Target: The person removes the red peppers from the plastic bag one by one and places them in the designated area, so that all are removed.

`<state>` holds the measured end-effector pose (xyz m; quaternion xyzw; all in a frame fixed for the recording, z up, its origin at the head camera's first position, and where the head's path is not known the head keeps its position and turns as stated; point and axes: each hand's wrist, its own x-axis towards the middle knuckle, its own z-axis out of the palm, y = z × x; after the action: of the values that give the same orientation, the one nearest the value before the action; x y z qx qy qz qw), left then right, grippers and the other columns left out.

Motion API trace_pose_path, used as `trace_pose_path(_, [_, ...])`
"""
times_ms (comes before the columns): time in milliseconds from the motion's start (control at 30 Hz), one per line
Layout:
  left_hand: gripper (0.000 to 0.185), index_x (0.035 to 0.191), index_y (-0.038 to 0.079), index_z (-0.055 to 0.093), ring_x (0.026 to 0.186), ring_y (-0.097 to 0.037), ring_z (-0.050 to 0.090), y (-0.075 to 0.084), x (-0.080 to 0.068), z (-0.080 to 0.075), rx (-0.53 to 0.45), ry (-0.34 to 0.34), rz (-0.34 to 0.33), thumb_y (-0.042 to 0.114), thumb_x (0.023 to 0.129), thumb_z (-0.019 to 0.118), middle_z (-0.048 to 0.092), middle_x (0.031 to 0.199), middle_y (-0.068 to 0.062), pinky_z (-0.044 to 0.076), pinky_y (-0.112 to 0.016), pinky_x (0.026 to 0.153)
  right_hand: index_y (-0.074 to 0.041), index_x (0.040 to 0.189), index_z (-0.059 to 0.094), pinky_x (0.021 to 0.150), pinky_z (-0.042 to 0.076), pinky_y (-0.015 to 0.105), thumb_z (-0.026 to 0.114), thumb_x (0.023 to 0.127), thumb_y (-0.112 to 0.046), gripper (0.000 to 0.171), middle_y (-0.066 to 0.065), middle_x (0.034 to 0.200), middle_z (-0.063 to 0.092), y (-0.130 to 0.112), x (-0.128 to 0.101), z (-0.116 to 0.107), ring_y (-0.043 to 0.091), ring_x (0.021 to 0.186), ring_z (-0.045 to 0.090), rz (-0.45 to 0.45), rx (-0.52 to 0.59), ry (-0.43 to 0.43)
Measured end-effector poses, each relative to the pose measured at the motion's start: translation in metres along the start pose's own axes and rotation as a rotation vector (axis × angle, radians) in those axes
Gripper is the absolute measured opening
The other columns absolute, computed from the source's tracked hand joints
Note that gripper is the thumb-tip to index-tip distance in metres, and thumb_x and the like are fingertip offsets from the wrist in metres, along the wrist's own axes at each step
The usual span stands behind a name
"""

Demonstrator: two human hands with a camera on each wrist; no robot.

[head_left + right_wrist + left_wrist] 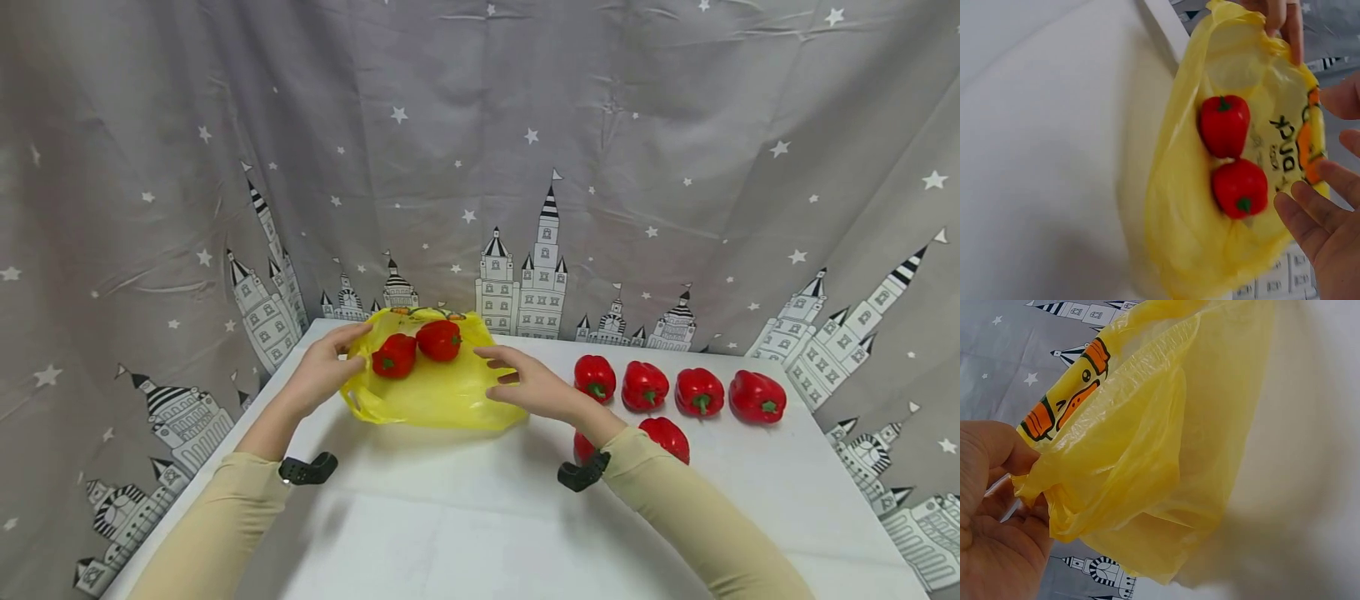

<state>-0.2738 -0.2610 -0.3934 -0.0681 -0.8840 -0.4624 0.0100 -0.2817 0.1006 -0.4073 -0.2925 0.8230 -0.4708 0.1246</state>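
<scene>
A yellow plastic bag (pixel 450 400) with a printed duck face lies spread on the table, its mouth held wide. Two red bell peppers (pixel 394 356) (pixel 1240 187) rest inside it, side by side. My left hand (pixel 324 372) pinches the bag's left edge between thumb and fingers, the gathered film showing in the left wrist view. On the other side, my right hand (pixel 528 385) hovers by the bag's right edge, fingers spread and loosely bent, holding nothing. Whether its fingertips touch the bag, I cannot tell.
Several red bell peppers (pixel 700 392) stand in a row on the white table (pixel 450 517) at the right. Nearer to me are two more, one (pixel 666 438) partly behind my right forearm. A grey curtain (pixel 420 150) with castles hangs behind the table.
</scene>
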Motion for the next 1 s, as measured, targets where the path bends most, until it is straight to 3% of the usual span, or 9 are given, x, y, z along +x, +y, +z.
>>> trace_pose_path(167, [0.063,0.157,0.009,0.042,0.137,-0.042,0.040,-0.002,-0.001,0.000,-0.003,0.002,0.015,0.007,0.095,0.056,0.032,0.163,-0.015,0.050,-0.049,0.101,-0.021,0.155,0.045,0.109,0.045,0.042,0.068,0.094,-0.019,0.064,0.000,0.156,0.043,0.000,0.033,0.023,0.024,0.138,0.047,-0.019,0.018,-0.018])
trace_pose_path(367, [0.062,0.157,0.007,0.042,0.138,-0.044,0.039,-0.003,-0.001,0.001,-0.017,-0.008,0.031,0.005,0.096,0.055,0.033,0.162,-0.016,0.047,-0.052,0.103,-0.019,0.156,0.043,0.107,0.047,0.041,0.068,0.094,-0.025,0.067,0.004,0.158,0.043,0.001,0.062,0.040,0.031,0.139,0.045,-0.041,-0.043,-0.017])
trace_pose_path(533, [0.062,0.157,0.007,0.042,0.138,-0.044,0.039,-0.002,-0.002,0.002,-0.023,-0.007,0.027,0.005,0.096,0.055,0.033,0.162,-0.016,0.047,-0.053,0.103,-0.019,0.156,0.044,0.113,0.040,0.046,0.069,0.094,-0.027,0.067,0.003,0.157,0.045,0.000,0.079,0.051,0.030,0.141,0.045,-0.021,-0.088,0.023])
trace_pose_path(767, [0.062,0.156,0.008,0.043,0.140,-0.047,0.037,-0.002,-0.003,0.004,-0.022,-0.019,0.029,0.007,0.096,0.057,0.034,0.163,-0.015,0.045,-0.056,0.105,-0.016,0.157,0.042,0.117,0.035,0.040,0.070,0.096,-0.026,0.068,0.001,0.157,0.044,-0.003,0.102,0.068,0.026,0.144,0.042,0.030,-0.044,0.021])
trace_pose_path(1000, [0.060,0.156,0.008,0.044,0.139,-0.047,0.038,-0.003,-0.005,0.003,-0.006,-0.011,0.039,0.008,0.097,0.057,0.034,0.162,-0.015,0.047,-0.056,0.104,-0.014,0.156,0.043,0.119,0.032,0.042,0.068,0.097,-0.024,0.065,0.003,0.158,0.043,0.000,0.120,0.083,0.023,0.145,0.038,0.064,-0.095,0.040])
